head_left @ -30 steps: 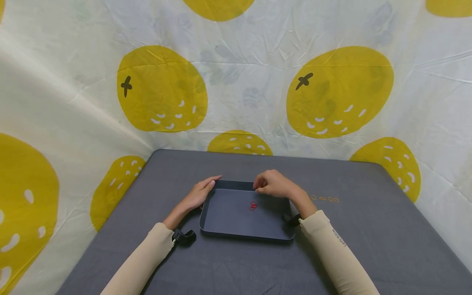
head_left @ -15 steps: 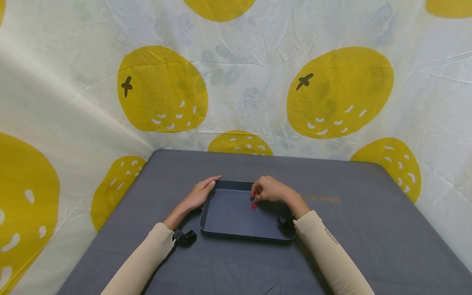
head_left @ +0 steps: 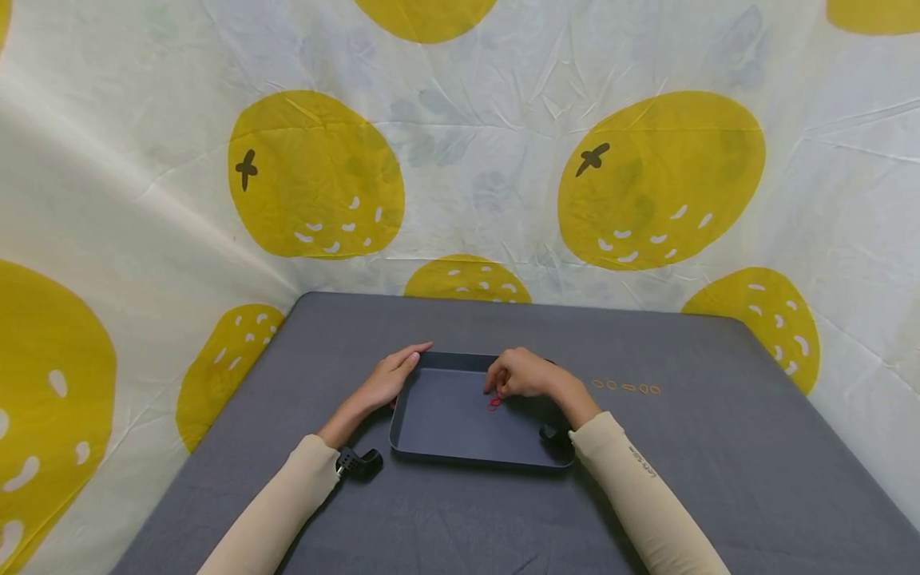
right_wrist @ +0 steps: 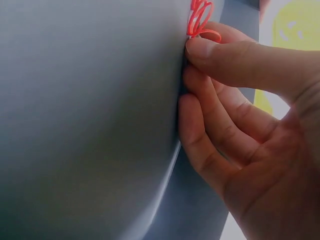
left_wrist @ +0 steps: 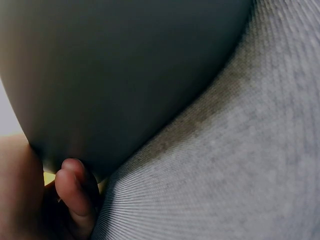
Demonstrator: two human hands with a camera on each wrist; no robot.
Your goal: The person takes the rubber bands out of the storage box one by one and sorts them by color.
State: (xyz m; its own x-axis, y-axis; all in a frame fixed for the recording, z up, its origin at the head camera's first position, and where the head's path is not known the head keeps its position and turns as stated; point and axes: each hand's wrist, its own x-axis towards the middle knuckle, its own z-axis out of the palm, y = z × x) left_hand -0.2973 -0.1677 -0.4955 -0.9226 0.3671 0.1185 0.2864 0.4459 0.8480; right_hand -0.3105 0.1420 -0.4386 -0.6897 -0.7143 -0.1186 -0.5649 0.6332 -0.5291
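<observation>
A shallow dark grey tray [head_left: 446,423] lies on the table. Its far left corner is held by my left hand [head_left: 384,379], with the thumb along the rim; in the left wrist view, curled fingers [left_wrist: 75,187] show against the tray's side. Small red rubber bands [head_left: 494,405] lie in a loose cluster inside the tray. Over them reaches my right hand [head_left: 523,374]. Its thumb and index fingertips pinch at a red rubber band [right_wrist: 210,35] in the right wrist view, while the other fingers bend close to the tray floor.
Several yellow-orange rubber bands [head_left: 628,387] lie in a row on the grey tabletop [head_left: 719,463], right of the tray. A white curtain [head_left: 481,184] with yellow fruit prints hangs behind the table and along both sides.
My right hand has come down from near the tray's far rim to the red rubber bands. One more yellow-orange band shows beside the forearm. The left hand stays in place.
</observation>
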